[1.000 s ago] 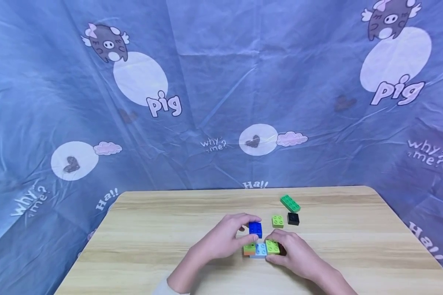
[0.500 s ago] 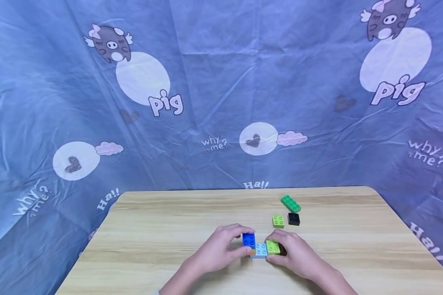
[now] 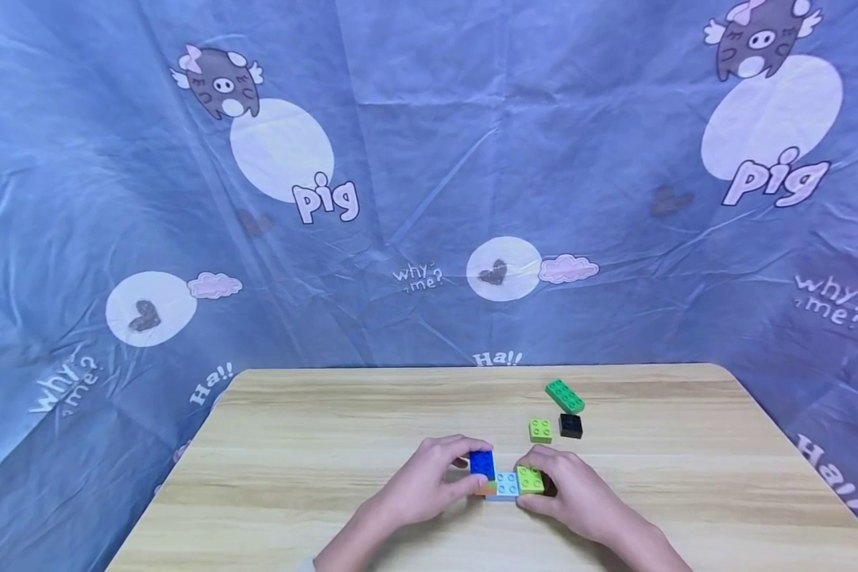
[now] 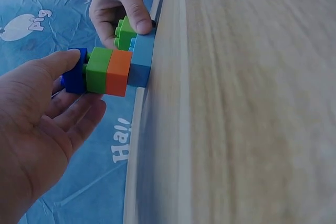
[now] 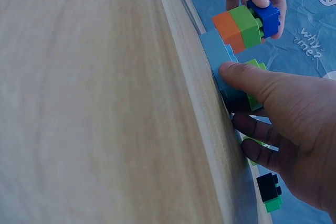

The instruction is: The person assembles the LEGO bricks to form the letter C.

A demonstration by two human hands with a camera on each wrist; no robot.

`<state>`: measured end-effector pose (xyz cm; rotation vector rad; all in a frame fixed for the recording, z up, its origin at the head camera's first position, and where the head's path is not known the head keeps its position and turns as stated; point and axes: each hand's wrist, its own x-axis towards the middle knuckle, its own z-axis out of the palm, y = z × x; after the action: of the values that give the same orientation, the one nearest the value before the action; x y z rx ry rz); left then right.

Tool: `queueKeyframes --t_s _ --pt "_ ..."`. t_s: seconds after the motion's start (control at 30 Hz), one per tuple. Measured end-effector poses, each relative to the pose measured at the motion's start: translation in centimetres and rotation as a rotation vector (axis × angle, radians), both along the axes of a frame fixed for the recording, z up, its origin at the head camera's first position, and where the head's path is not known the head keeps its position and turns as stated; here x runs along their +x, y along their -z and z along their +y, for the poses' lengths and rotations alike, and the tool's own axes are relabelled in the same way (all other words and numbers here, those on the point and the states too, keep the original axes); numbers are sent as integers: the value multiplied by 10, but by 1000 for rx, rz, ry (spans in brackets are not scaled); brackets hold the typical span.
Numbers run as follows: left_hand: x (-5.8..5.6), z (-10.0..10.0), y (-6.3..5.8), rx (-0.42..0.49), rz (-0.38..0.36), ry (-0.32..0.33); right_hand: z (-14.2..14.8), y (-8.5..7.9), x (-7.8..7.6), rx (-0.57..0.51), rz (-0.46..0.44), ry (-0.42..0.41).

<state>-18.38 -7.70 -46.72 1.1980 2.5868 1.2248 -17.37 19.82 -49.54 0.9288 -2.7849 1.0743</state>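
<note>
My left hand pinches a dark blue toy brick between thumb and fingers. In the left wrist view, the blue brick stands slightly tilted over a green brick, whose studs show in the gap. Under the green brick sits an orange brick, on the left end of a long light blue brick. My right hand grips the light blue brick's right end, thumb on its near side. There a lime brick sits on top. The right fingertips are partly hidden behind it.
Beyond the hands, a loose lime brick, a black brick and a long green brick lie on the wooden table. A blue printed cloth hangs behind the table.
My left hand has brought the blue brick left and toward me, from beyond the stack to over the green brick. It barely moves in the last half second. The right hand keeps its grip.
</note>
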Motion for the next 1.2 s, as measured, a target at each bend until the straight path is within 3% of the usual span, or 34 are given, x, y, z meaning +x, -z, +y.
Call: queueKeyframes --t_s 0.7,0.83,1.07,1.2 --pt "0 5 -3 -20 -30 5 1 -2 -2 -1 4 8" --pt "1 5 -4 -47 13 -7 1 -2 -3 1 -9 7" --pt "3 7 -5 -127 176 -17 2 -2 -3 -6 -28 8" --pt "3 7 -4 -84 109 -7 1 -1 -3 -7 -6 3"
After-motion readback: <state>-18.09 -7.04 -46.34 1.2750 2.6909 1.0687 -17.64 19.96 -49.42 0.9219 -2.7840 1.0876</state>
